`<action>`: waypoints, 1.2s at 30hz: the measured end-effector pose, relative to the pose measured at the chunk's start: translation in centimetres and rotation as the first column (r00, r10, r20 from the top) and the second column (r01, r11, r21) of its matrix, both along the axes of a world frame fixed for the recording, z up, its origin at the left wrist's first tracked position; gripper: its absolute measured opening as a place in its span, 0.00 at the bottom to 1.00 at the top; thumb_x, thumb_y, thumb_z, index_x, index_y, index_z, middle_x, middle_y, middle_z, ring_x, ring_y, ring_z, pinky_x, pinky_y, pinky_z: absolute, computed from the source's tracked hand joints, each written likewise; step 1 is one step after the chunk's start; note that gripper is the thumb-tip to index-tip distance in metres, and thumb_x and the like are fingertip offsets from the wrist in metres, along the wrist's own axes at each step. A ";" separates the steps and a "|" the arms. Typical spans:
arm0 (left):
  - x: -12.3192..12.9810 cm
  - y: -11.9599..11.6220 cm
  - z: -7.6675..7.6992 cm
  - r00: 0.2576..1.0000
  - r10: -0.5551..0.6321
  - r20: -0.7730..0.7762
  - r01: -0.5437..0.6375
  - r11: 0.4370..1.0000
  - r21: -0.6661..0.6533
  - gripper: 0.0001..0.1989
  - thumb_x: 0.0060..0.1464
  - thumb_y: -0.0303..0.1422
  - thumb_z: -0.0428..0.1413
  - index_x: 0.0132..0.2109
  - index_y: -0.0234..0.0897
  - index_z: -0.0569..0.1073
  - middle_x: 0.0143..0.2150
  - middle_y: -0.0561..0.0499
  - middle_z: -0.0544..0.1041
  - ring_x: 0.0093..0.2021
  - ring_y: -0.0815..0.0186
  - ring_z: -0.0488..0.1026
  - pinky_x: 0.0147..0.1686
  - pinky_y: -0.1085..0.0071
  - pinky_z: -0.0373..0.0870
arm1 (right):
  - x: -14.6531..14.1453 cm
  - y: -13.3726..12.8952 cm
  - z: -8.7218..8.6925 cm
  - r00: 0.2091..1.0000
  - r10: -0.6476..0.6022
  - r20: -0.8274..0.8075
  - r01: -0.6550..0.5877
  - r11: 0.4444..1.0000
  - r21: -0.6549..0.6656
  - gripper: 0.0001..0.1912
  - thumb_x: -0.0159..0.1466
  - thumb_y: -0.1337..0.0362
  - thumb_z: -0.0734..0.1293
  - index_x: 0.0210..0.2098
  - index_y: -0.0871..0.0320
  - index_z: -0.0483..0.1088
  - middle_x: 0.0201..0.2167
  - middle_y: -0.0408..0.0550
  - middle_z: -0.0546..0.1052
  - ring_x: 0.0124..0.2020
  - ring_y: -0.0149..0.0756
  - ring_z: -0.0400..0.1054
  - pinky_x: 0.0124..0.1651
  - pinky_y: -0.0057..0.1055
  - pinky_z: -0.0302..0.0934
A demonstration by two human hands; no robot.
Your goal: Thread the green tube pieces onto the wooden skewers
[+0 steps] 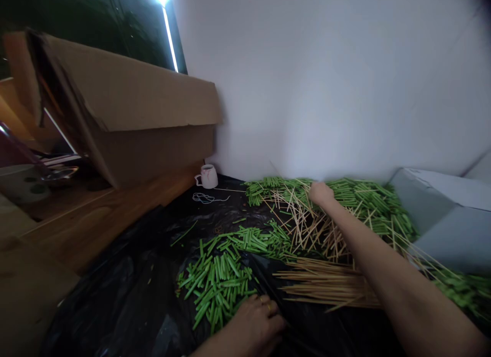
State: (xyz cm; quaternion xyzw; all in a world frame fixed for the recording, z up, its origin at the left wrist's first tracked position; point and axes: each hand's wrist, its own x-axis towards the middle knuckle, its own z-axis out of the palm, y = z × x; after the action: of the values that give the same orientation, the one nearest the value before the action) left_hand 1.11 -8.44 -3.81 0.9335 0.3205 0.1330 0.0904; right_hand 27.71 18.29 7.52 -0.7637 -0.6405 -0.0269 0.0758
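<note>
My right hand [321, 193] reaches far forward to the back pile, closed, by the wall. Its fingers are turned away, so what they grip, if anything, is hidden. Around it lie loose thin wooden sticks [303, 224] and bundled cut green stems [368, 198]. Low in the view, my left hand [258, 321] rests on the black plastic sheet [153, 275] with fingers curled together and a ring on one. I cannot make out what is under those fingers. Just beyond it spreads a heap of short green stem pieces [218, 280]. A stack of wooden sticks [326, 283] lies beneath my right forearm.
A white mug [208, 176] stands at the back beside a tangle of pale string [203, 197]. On the left a large cardboard box [134, 106] sits over a wooden surface [126, 214]. At right is a pale box [441, 208], with more greens before it.
</note>
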 end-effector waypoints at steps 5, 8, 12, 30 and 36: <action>-0.9 2.4 5.5 0.952 0.128 0.277 -0.066 0.973 -0.223 0.08 0.60 0.35 0.53 0.40 0.38 0.75 0.40 0.48 0.77 0.42 0.64 0.72 0.44 0.68 0.66 | -0.3 -1.7 2.0 0.997 0.046 -0.061 -0.038 0.991 0.131 0.18 0.67 0.56 0.62 0.51 0.60 0.66 0.48 0.52 0.72 0.45 0.39 0.69 0.46 0.41 0.65; -1.4 6.2 8.1 0.732 0.377 0.568 -0.144 0.900 -0.412 0.10 0.58 0.38 0.55 0.40 0.37 0.77 0.38 0.47 0.78 0.41 0.62 0.73 0.43 0.67 0.67 | -1.3 -4.2 3.2 0.979 0.184 -0.087 -0.161 0.961 0.226 0.15 0.69 0.59 0.54 0.44 0.61 0.67 0.38 0.55 0.75 0.40 0.39 0.70 0.42 0.34 0.60; -1.6 10.0 10.5 0.232 0.705 0.671 0.086 0.672 -0.736 0.18 0.50 0.41 0.62 0.44 0.35 0.77 0.44 0.43 0.78 0.41 0.63 0.74 0.41 0.69 0.68 | -3.5 -10.6 3.5 0.911 0.394 -0.121 -0.344 0.888 0.304 0.14 0.69 0.55 0.54 0.38 0.55 0.65 0.29 0.45 0.75 0.30 0.34 0.68 0.34 0.27 0.56; 2.5 7.6 10.8 -0.143 0.819 0.556 0.480 0.549 -0.685 0.11 0.42 0.32 0.67 0.34 0.32 0.77 0.34 0.46 0.81 0.33 0.67 0.77 0.37 0.72 0.70 | -7.5 -22.8 -1.4 0.656 0.747 -0.112 -0.639 0.628 0.445 0.15 0.70 0.63 0.52 0.44 0.58 0.68 0.38 0.52 0.79 0.34 0.35 0.74 0.37 0.29 0.64; 3.6 7.4 10.5 -0.226 0.812 0.538 0.439 0.578 -0.688 0.12 0.43 0.35 0.67 0.34 0.33 0.77 0.30 0.48 0.81 0.30 0.68 0.76 0.36 0.72 0.69 | -7.7 -23.1 -1.9 0.666 0.724 -0.182 -0.607 0.667 0.431 0.15 0.70 0.63 0.52 0.45 0.58 0.69 0.37 0.52 0.79 0.35 0.37 0.75 0.37 0.30 0.64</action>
State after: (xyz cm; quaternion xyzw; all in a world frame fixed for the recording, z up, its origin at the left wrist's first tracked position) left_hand 4.70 -1.00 6.67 0.2317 0.3230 0.6540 0.6436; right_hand 19.99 -4.83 5.59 -0.4391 -0.8402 0.0267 0.3171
